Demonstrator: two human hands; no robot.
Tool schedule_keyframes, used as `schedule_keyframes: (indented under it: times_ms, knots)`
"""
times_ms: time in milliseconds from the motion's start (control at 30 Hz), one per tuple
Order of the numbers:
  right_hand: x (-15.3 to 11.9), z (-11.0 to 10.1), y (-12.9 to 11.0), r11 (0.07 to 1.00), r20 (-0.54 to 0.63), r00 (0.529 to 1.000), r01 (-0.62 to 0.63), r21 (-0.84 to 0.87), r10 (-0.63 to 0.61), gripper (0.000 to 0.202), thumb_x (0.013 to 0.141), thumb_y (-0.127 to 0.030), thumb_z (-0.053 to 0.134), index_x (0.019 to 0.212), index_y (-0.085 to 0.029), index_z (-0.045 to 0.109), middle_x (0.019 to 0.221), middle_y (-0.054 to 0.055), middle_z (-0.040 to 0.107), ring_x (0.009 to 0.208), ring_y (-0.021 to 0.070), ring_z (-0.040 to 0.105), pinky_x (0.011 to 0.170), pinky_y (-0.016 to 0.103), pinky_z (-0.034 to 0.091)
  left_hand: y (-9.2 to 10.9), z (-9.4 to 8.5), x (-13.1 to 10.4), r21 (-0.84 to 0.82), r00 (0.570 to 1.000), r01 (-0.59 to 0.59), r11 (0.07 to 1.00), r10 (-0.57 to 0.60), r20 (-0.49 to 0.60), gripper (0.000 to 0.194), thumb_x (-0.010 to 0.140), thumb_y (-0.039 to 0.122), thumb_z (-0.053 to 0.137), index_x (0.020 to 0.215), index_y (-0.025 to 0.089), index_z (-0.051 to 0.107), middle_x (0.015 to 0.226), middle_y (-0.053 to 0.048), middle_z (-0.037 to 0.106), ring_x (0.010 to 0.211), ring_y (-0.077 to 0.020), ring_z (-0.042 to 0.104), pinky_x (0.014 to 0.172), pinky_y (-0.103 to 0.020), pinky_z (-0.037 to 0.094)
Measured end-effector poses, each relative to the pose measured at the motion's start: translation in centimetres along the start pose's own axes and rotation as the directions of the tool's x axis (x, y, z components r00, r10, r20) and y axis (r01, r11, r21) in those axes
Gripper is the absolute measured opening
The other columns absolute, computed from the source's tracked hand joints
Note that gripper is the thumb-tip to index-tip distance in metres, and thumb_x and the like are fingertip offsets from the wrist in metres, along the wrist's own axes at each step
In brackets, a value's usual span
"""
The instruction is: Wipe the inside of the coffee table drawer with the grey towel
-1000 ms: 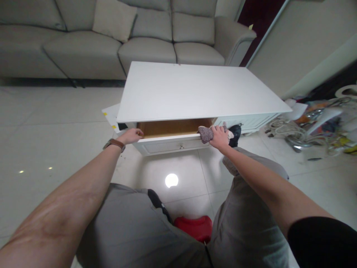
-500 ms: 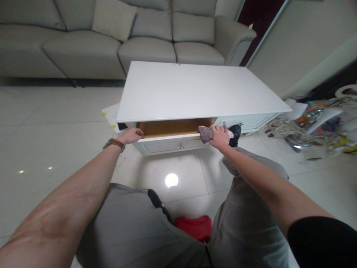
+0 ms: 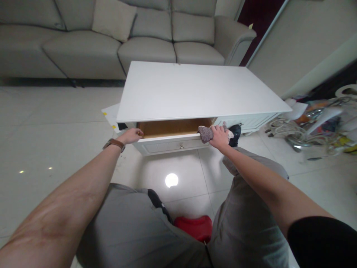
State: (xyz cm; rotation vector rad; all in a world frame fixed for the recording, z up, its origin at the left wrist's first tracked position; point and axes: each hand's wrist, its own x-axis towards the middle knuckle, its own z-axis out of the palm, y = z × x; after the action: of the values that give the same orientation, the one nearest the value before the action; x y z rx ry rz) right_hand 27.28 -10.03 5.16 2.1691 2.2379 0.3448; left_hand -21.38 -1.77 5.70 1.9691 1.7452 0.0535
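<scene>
A white coffee table (image 3: pixel 195 89) stands before me with its left drawer (image 3: pixel 164 146) pulled out, showing a bare brown wooden inside. My left hand (image 3: pixel 133 135), with a brown-strapped watch on the wrist, has its fingers curled over the drawer's left front corner. At the opposite front corner, my right hand (image 3: pixel 219 138) is closed around a crumpled brownish-grey cloth (image 3: pixel 205 134), part of which pokes out to the right of the fingers. The cloth touches the top edge of the drawer front. A small knob (image 3: pixel 181 146) sits midway along that front.
Behind the table runs a grey sofa (image 3: pixel 145 48) with cushions. A red plastic object (image 3: pixel 194 227) lies on the tiled floor between my legs. Cables and clutter (image 3: pixel 309 123) crowd the right side. A white board (image 3: pixel 111 115) shows at the table's left.
</scene>
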Motion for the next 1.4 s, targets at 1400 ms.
schedule_keyframes:
  times_ms: [1400]
  knots:
    - [0.2, -1.0, -2.1, 0.996, 0.033, 0.996, 0.087, -0.019, -0.086, 0.060, 0.077, -0.033, 0.065, 0.133, -0.019, 0.049, 0.131, 0.018, 0.051, 0.119, 0.0369, 0.038, 0.096, 0.054, 0.031, -0.5, 0.5, 0.5, 0.041, 0.999, -0.033, 0.999, 0.034, -0.026, 0.040, 0.072, 0.038, 0.055, 0.101, 0.022, 0.077, 0.112, -0.008, 0.077, 0.104, -0.0278, 0.071, 0.091, -0.030, 0.055]
